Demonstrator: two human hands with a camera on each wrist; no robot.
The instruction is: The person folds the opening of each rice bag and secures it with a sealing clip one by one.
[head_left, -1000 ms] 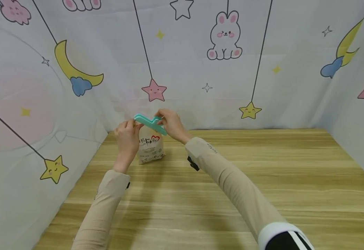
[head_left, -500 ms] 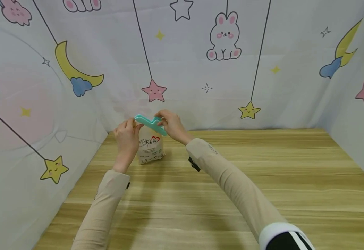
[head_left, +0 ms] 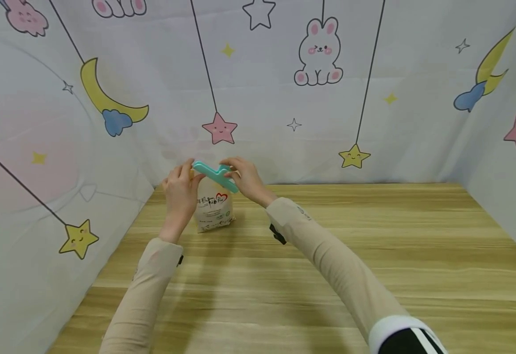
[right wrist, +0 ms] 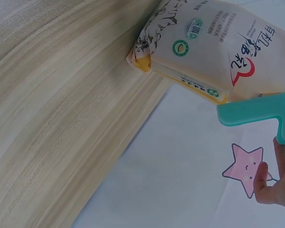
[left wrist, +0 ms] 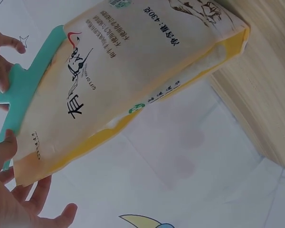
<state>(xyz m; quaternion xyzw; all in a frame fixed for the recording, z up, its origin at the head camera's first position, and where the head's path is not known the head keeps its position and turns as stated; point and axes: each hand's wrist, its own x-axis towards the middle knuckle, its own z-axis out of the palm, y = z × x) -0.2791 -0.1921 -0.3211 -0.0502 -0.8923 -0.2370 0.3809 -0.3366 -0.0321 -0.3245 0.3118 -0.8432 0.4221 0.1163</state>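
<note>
A printed cream paper bag with yellow side edges (head_left: pixel 214 209) stands upright on the table near the back wall. Across its top lies a turquoise bag clip (head_left: pixel 213 174), slanting down to the right in the head view. My left hand (head_left: pixel 180 199) pinches the bag's top left corner, thumb in front and fingers behind, right by the clip's end. In the left wrist view, that thumb touches the clip (left wrist: pixel 31 80). My right hand (head_left: pixel 248 181) pinches the handle of the clip between thumb and fingers. The right wrist view shows the clip (right wrist: pixel 256 109) over the bag's top edge.
The wood-grain table (head_left: pixel 350 255) reaches to a white cloth backdrop (head_left: pixel 266 108) printed with stars, moons and a rabbit. Its side panel (head_left: pixel 14 275) closes in on the left, near the left forearm.
The left index finger has lifted slightly beside the clip's end. Bag, clip and right hand stay nearly where they were; the head view shifts a little.
</note>
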